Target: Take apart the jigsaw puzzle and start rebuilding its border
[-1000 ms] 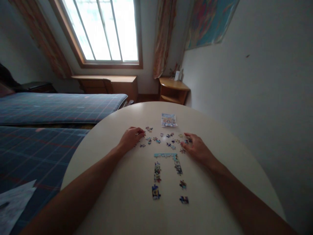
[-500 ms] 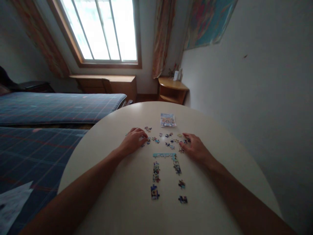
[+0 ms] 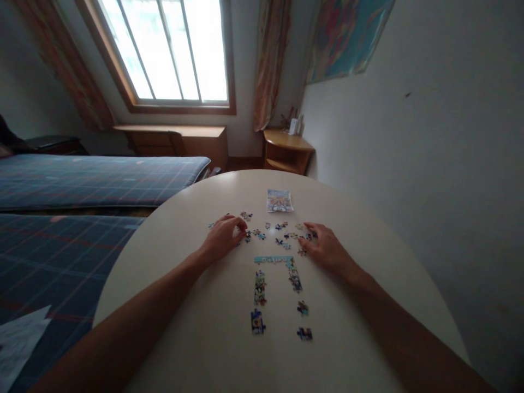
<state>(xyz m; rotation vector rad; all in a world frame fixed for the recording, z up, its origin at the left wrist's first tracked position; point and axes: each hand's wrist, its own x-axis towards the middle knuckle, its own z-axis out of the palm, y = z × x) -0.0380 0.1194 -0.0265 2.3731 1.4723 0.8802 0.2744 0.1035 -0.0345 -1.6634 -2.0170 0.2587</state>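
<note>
On the white round table, my left hand rests among loose jigsaw pieces. Its fingers are curled, with thumb and forefinger closed around what looks like a jigsaw piece, partly hidden. My right hand lies over the right end of the loose pieces, thumb and forefinger apart, some pieces showing between them. Nearer to me is a partly joined border: a light blue top strip, a right side strip and a separate left strip. Below lie a left corner piece and a right one.
A small picture sheet lies beyond the pieces. A single piece sits below the right strip. To the left is a bed with a plaid mattress and papers; a white wall stands at the right.
The whole view has shifted very slightly. Both hands stay at nearly the same places, and the joined strips lie as before.
</note>
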